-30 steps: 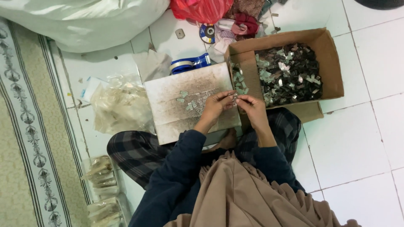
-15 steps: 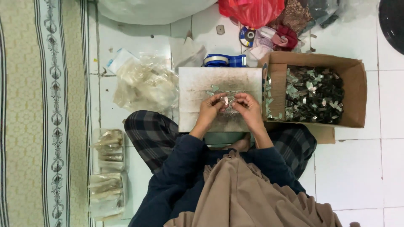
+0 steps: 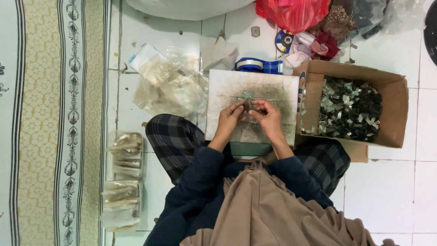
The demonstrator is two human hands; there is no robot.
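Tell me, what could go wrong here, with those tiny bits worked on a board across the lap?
The left hand and right hand pinch small metal pieces over a board resting on the lap; a knee shift could tip them onto the tiled floor. The cardboard box of similar pieces sits by the right elbow and might get knocked.

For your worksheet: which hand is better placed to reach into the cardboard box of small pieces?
Probably the right hand: it is nearer the cardboard box beside the board; the left hand would cross over.
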